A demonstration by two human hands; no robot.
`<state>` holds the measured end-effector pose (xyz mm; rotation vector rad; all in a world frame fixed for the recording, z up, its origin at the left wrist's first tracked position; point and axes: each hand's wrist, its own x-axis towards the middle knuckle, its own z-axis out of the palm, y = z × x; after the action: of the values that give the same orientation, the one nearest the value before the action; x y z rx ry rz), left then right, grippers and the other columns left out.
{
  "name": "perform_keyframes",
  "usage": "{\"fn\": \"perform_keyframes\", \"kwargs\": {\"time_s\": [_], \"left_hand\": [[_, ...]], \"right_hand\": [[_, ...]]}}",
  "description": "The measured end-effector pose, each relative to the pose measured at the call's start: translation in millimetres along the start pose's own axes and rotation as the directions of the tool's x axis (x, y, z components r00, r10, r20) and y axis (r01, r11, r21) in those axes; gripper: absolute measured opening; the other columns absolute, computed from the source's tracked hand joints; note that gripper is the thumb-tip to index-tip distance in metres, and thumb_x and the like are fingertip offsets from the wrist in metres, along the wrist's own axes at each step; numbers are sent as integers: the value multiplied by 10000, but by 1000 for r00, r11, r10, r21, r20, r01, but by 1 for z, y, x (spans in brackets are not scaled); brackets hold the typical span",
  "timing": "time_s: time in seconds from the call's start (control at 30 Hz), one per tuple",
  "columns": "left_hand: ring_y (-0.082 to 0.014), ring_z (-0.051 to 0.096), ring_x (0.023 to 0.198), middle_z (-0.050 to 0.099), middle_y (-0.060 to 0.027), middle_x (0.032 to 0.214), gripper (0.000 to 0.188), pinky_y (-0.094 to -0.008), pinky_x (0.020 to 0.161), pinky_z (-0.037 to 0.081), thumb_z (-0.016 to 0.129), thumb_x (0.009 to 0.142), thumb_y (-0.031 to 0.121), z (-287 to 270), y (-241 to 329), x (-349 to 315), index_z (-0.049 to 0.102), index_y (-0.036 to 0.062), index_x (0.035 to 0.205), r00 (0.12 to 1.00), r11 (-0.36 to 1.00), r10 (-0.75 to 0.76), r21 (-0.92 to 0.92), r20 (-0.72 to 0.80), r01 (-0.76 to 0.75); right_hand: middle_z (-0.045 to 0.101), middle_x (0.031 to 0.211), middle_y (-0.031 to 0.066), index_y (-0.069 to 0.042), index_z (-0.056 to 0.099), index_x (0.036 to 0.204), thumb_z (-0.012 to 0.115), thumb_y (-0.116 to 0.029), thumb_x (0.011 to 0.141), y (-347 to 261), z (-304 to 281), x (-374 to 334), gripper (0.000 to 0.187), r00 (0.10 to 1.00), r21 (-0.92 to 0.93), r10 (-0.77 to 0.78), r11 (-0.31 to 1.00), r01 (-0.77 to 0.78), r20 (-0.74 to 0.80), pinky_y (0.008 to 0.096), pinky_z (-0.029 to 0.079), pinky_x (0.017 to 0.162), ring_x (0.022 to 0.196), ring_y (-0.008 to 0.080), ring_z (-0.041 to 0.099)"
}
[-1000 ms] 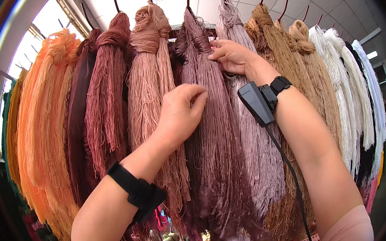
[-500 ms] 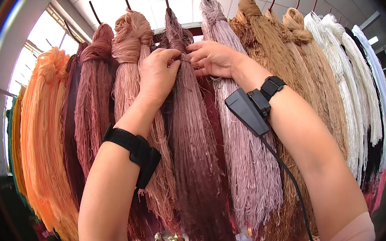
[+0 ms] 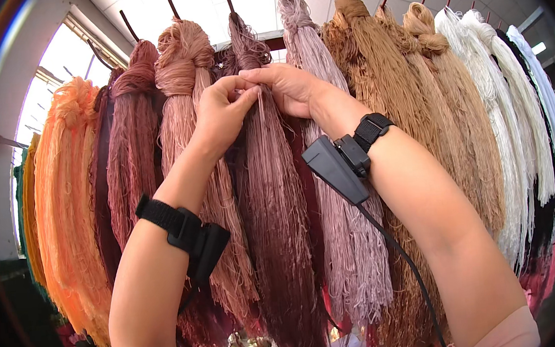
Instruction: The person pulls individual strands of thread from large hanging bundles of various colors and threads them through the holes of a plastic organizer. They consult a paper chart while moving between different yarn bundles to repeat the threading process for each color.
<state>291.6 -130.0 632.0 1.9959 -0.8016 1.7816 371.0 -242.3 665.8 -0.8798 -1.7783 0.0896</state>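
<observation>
A dusty-purple skein of thread [image 3: 273, 206], darker toward its lower end, hangs from a hook straight ahead of me. Just below its knotted top, my left hand [image 3: 224, 112] is closed in a pinch on strands at the skein's front. My right hand [image 3: 290, 91] reaches across from the other side, thumb and finger closed at the same spot, touching the left fingertips. Its other fingers curl behind the skein's edge. What exactly lies between the right fingertips is too small to make out. Black straps with small devices sit on both forearms.
A pink-beige skein [image 3: 181, 70] hangs close on the left and a pale lilac one [image 3: 347, 233] on the right. Orange thread [image 3: 67, 190], brown thread [image 3: 395, 99] and white thread [image 3: 482, 118] hang farther out. A black cable [image 3: 404, 255] trails from my right forearm device.
My right hand has moved left across the front of the skein, and its fingertips now meet those of my left hand. The view has shifted slightly.
</observation>
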Motion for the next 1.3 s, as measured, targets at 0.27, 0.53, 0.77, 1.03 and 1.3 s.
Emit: {"fn": "perform_keyframes", "kwargs": {"time_s": [0.27,0.53,0.77,1.03,1.3], "left_hand": [[-9,345,478,467,39,617,106,-160,424,272,502,795,145,-14,20,-16,500,40,811,992,941,-97,-333,-84,64],[-9,363,504,444,57,548,124,-170,446,285,588,704,112,-7,28,12,578,-5,745,982,887,88,462,-167,-1],[-171,553,594,580,-106,642,149,-267,584,425,595,643,128,7,13,22,614,18,742,967,866,222,481,-125,-137],[-85,446,538,508,-14,599,192,-228,520,380,544,744,173,4,7,28,550,3,831,977,979,-32,192,-210,73],[-45,419,522,498,25,593,127,-186,484,337,566,737,131,9,7,21,576,14,785,987,948,38,317,-155,13]], "right_hand": [[560,833,120,32,497,908,519,59,661,7,-6,-16,249,1000,88,-4,996,4,5,315,441,720,748,200,550],[542,917,111,35,465,962,404,77,679,15,-21,-19,293,998,64,38,997,-41,50,311,436,757,807,192,537],[521,867,142,39,458,930,421,73,654,20,-27,-16,280,999,77,38,996,-40,25,340,418,730,786,240,512],[532,913,132,27,443,990,380,76,661,20,-24,-18,338,995,-59,56,996,-61,-77,336,439,733,804,216,529],[532,879,122,24,448,961,377,76,656,17,-15,-22,318,994,-34,43,998,-47,-100,312,434,718,794,209,519]]}}
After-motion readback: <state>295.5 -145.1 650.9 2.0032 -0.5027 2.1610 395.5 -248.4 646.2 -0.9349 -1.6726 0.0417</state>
